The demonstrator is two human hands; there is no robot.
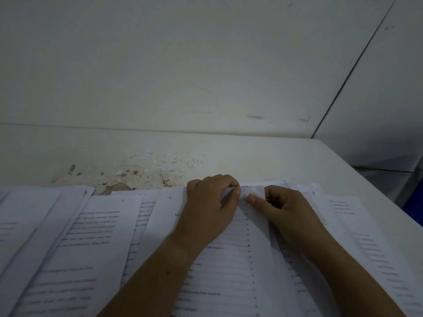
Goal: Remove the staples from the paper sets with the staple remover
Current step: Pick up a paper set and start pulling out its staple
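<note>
Paper set (229, 259) lies on the desk (274, 156) among other overlapping printed sheets (87, 236). The left hand (210, 202) pinches a raised fold at its top edge, fingers curled. The right hand (286, 207) is just beside it, thumb laid on the page, fingers curled; whether they hold anything I cannot tell. Bent staples (192, 162) and paper scraps (119, 172) lie beyond.
</note>
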